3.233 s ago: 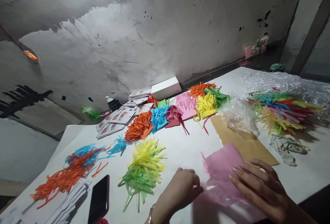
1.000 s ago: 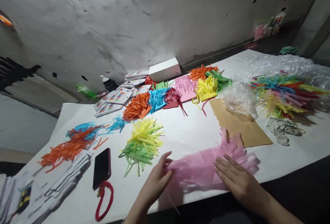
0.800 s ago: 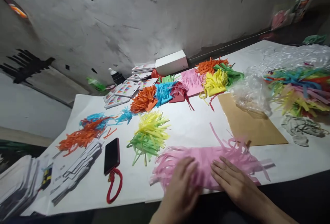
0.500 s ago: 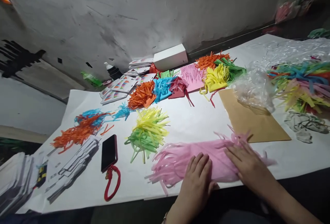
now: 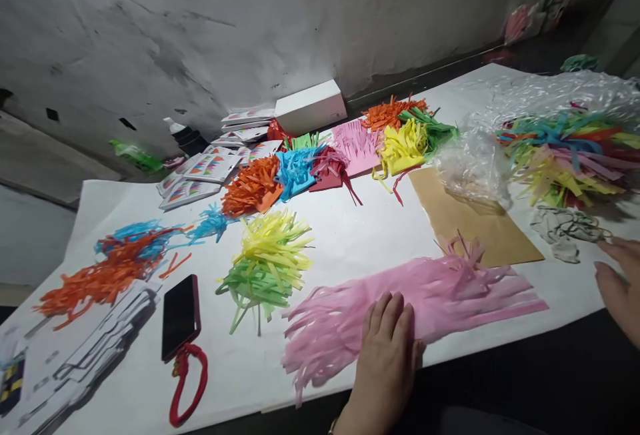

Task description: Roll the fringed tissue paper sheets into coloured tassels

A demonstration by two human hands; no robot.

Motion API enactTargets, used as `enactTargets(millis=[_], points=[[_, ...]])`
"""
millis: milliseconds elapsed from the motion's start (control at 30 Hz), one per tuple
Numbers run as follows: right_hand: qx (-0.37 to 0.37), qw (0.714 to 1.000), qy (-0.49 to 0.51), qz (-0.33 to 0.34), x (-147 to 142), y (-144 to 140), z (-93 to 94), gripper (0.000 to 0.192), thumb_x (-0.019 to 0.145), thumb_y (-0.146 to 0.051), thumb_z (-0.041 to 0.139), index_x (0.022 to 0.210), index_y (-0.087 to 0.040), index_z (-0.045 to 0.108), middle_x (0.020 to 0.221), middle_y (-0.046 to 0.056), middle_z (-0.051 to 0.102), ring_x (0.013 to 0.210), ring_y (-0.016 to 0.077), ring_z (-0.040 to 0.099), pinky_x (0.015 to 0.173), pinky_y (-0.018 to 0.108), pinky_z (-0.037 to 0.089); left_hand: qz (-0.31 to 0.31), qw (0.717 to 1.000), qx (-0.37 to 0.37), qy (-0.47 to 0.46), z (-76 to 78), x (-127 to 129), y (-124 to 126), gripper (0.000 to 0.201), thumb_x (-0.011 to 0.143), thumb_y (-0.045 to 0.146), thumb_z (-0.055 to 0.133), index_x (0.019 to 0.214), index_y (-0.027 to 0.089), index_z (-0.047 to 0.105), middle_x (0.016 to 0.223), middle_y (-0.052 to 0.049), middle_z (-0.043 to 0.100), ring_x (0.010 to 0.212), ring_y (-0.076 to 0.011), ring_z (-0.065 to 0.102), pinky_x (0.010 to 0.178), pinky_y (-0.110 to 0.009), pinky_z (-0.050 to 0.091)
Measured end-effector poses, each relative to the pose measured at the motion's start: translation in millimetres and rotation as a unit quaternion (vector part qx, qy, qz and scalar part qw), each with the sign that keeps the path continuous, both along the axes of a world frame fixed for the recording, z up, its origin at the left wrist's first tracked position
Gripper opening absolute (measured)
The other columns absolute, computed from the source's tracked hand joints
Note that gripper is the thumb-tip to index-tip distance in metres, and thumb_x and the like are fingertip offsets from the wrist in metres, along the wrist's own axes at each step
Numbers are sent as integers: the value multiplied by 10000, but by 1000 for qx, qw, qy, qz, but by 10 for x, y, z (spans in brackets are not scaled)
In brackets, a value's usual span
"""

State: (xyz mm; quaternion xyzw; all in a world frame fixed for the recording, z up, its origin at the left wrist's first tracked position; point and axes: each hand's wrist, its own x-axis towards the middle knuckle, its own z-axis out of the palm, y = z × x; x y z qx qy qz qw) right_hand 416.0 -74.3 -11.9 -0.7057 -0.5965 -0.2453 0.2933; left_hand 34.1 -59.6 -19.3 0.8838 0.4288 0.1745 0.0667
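Observation:
A sheet of pink tissue paper (image 5: 425, 281), cut into fringe strips at both ends, lies flat along the table's front edge. My left hand (image 5: 387, 341) rests palm down on its middle, fingers stretched out. At the right edge of the view is my right hand (image 5: 620, 288), partly cut off, its fingers apart and nothing visible in them. Its fingertips are close to a tangled grey bundle (image 5: 565, 227); whether they touch it I cannot tell. Left of the pink sheet sits a yellow and green tissue fringe pile (image 5: 270, 258).
A phone (image 5: 181, 318) with a red strap lies at left, beside stacked white papers (image 5: 95, 361). Several coloured fringe bundles (image 5: 297, 171) line the back near a white box (image 5: 310, 107). At right are a brown envelope (image 5: 480, 235), clear plastic (image 5: 473, 168) and multicoloured tassels (image 5: 575, 155).
My right hand has left the pink tissue paper and moved right, toward the grey bundle. The sheet's right fringe is now uncovered. My left hand stays on it, and the view has shifted right.

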Motion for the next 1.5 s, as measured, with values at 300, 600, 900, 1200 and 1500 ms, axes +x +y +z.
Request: enactTargets(millis=[300,600,900,1200,1500], points=[[-80,883,34,461,-1685,67,59,311,957,-31,483,1160,-132,696,1175,102,746,1157,229,654,1115,444,431,-12,998,-31,-52,29,-48,-24,460,908,135,617,1360,150,533,1427,-209,595,1382,-370,503,1075,-622,497],[-112,876,79,462,-1615,167,50,230,964,-58,496,1062,-162,676,1066,101,752,1020,214,701,1021,433,519,-19,995,-7,-102,131,-146,1,285,933,62,530,1197,145,597,1206,-183,715,1136,-301,671,964,-498,583],[-143,855,108,487,-1701,264,-28,312,982,-40,418,1155,-177,639,981,52,758,1000,190,696,1025,416,485,19,991,-26,-132,19,-319,16,342,956,56,410,1184,194,625,1041,-105,769,974,-254,706,850,-398,572],[-288,893,98,332,-1912,682,69,185,985,-154,535,833,-219,619,736,17,682,717,228,651,660,342,467,225,941,-228,109,481,-204,479,250,1007,208,470,835,195,652,838,-66,756,780,-246,705,637,-328,402],[-224,930,33,290,-1966,733,35,160,979,-120,502,902,-168,634,772,78,698,703,266,639,674,390,434,239,927,-242,159,474,-143,687,267,1007,269,480,835,201,673,807,-79,781,731,-247,721,562,-325,274]])
